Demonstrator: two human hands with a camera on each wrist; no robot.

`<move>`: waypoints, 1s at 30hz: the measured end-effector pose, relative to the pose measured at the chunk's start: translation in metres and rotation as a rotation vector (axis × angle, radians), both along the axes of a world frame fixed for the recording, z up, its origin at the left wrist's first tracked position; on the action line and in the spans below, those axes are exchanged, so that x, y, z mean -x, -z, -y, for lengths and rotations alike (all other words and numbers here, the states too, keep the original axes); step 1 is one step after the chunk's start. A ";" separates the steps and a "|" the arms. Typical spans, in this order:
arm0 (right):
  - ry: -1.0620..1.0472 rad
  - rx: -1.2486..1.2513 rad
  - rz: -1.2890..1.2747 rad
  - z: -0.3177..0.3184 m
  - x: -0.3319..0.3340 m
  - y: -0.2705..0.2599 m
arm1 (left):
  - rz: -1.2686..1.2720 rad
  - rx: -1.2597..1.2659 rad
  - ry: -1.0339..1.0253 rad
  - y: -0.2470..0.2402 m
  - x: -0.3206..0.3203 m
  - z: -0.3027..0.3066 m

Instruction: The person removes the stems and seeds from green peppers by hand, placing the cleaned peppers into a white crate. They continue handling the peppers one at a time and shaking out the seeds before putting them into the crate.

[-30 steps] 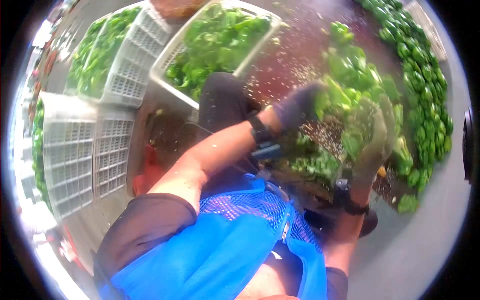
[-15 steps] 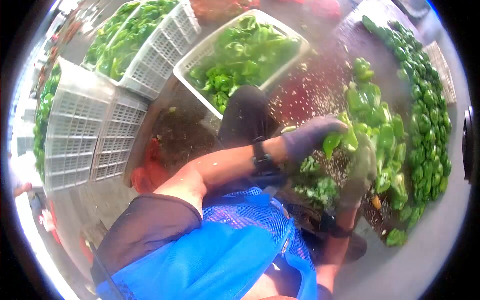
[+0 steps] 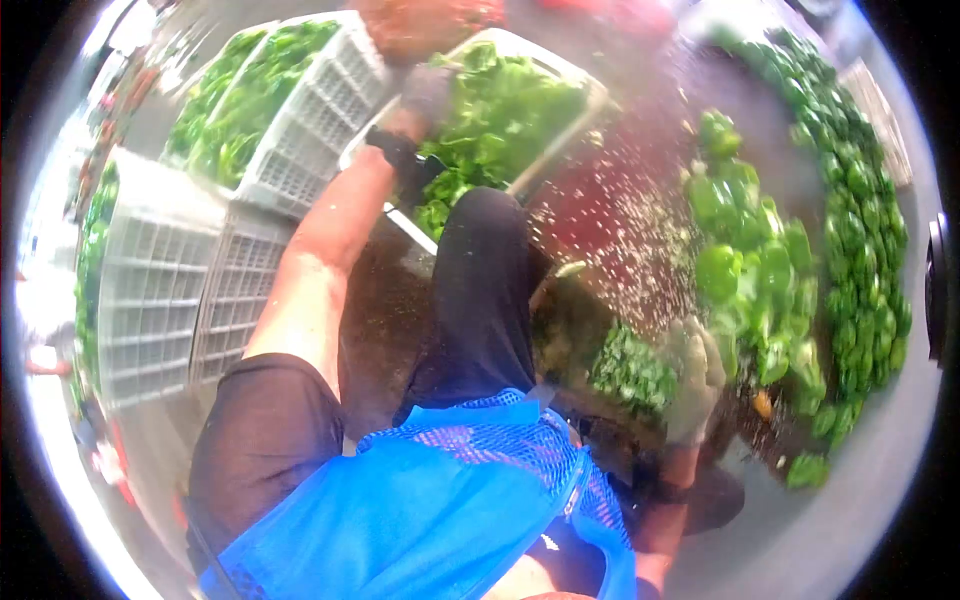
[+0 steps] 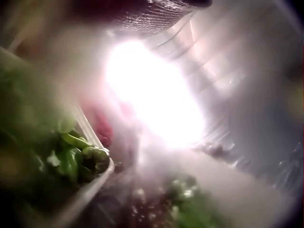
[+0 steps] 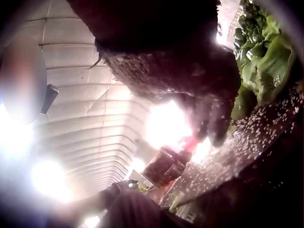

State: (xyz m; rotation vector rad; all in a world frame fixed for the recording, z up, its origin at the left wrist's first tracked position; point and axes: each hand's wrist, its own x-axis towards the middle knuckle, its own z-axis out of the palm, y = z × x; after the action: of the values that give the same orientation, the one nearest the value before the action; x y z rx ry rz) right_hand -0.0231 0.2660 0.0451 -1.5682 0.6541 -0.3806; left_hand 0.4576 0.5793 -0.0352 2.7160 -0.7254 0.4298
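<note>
My gloved left hand (image 3: 430,95), blurred, is over the near-left side of a white crate (image 3: 575,120) filled with green pepper pieces (image 3: 500,110). I cannot tell whether its fingers hold anything. In the left wrist view only part of its dark glove (image 4: 152,19) shows, above the crate's rim (image 4: 107,173). My gloved right hand (image 3: 695,380) is beside a small heap of green pepper cores (image 3: 632,372), fingers loosely bent with nothing seen in them. Just right of it lies a pile of light green peppers (image 3: 745,260), with a split one (image 5: 273,66) seen in the right wrist view.
Pale seeds (image 3: 620,210) are scattered over the dark red surface. A long row of dark green peppers (image 3: 860,230) runs along the right. Stacked white crates (image 3: 160,290) stand at the left, more peppers in them. A small orange piece (image 3: 762,403) lies near the pile's front.
My left hand has moved from the pepper pile, where it held a green pepper piece, leftward to the crate. The right hand has drawn slightly back from the pile.
</note>
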 end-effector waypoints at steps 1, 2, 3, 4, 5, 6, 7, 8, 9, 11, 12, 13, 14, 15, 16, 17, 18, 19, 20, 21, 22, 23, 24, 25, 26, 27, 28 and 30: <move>0.046 -0.023 -0.006 -0.004 -0.001 -0.001 | -0.011 -0.217 -0.016 0.004 -0.019 -0.002; 0.025 0.012 -0.010 -0.003 0.003 -0.002 | -0.029 -0.529 -0.020 0.021 -0.051 0.001; 0.018 0.019 -0.023 0.001 0.008 0.002 | -0.055 -0.399 -0.055 0.016 -0.054 0.005; 0.002 0.063 -0.045 0.004 0.013 0.005 | -0.154 -0.010 -0.120 0.005 -0.045 0.020; 0.027 -0.113 -0.016 -0.001 0.016 0.000 | -0.251 0.418 -0.140 -0.007 -0.031 0.040; 0.002 -0.117 0.040 -0.001 0.022 0.009 | -0.384 0.656 -0.049 -0.021 -0.015 0.060; -0.007 -0.127 0.016 -0.002 0.027 0.012 | -0.660 0.789 0.077 -0.058 0.025 0.086; -0.025 -0.137 -0.007 -0.002 0.030 0.015 | -0.938 0.915 0.193 -0.087 0.063 0.110; -0.015 -0.195 -0.013 -0.002 0.032 0.022 | -1.003 0.759 0.348 -0.100 0.084 0.131; -0.002 -0.311 -0.016 -0.002 0.036 0.037 | -1.061 0.612 0.633 -0.100 0.132 0.173; 0.016 -0.368 -0.043 -0.001 0.034 0.038 | -1.068 0.625 0.763 -0.093 0.163 0.197; 0.034 -0.424 -0.067 0.001 0.031 0.039 | -0.922 0.420 0.692 -0.099 0.196 0.220; 0.051 -0.480 -0.088 0.003 0.028 0.039 | -0.766 0.220 0.620 -0.108 0.228 0.241; 0.096 -0.460 -0.108 0.003 0.026 0.038 | -0.650 0.211 0.668 -0.112 0.255 0.258; 0.110 -0.472 -0.115 0.008 0.026 0.039 | -0.534 0.201 0.716 -0.114 0.276 0.274; 0.128 -0.489 -0.126 0.012 0.028 0.041 | -0.330 0.102 0.729 -0.100 0.290 0.297; 0.148 -0.502 -0.136 0.015 0.033 0.042 | -0.123 0.010 0.740 -0.101 0.305 0.313; 0.178 -0.459 -0.141 0.018 0.039 0.036 | -0.026 0.072 0.846 -0.100 0.320 0.319; 0.277 -0.096 -0.190 0.032 0.058 0.027 | 0.131 0.147 0.855 -0.073 0.343 0.331; 0.315 0.169 -0.274 0.043 0.072 0.024 | -0.087 -0.028 0.771 -0.083 0.360 0.328; 0.363 0.759 -0.374 0.053 0.082 0.017 | -0.298 -0.203 0.676 -0.094 0.373 0.325; 0.373 0.832 -0.499 0.058 0.084 0.008 | -0.311 -0.297 0.635 -0.077 0.379 0.325; 0.375 0.899 -0.624 0.071 0.084 0.009 | -0.383 -0.263 0.632 -0.060 0.382 0.328; 0.294 0.900 -0.698 0.081 0.083 0.016 | -0.435 -0.218 0.654 -0.048 0.385 0.328; 0.210 0.901 -0.769 0.091 0.079 0.027 | -0.487 -0.171 0.672 -0.043 0.388 0.327; 0.119 0.903 -0.836 0.099 0.075 0.032 | -0.541 -0.164 0.677 -0.037 0.389 0.329; 0.059 0.856 -0.894 0.106 0.070 0.033 | -0.593 -0.154 0.677 -0.032 0.388 0.335; -0.064 0.758 -0.998 0.114 0.058 0.031 | -0.629 -0.182 0.672 -0.027 0.383 0.341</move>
State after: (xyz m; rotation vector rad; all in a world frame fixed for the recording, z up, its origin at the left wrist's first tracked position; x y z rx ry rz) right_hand -0.0814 0.1516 0.0142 -2.5098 1.3044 0.2982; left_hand 0.0743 0.2386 -0.0078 2.3215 -1.4144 -0.6319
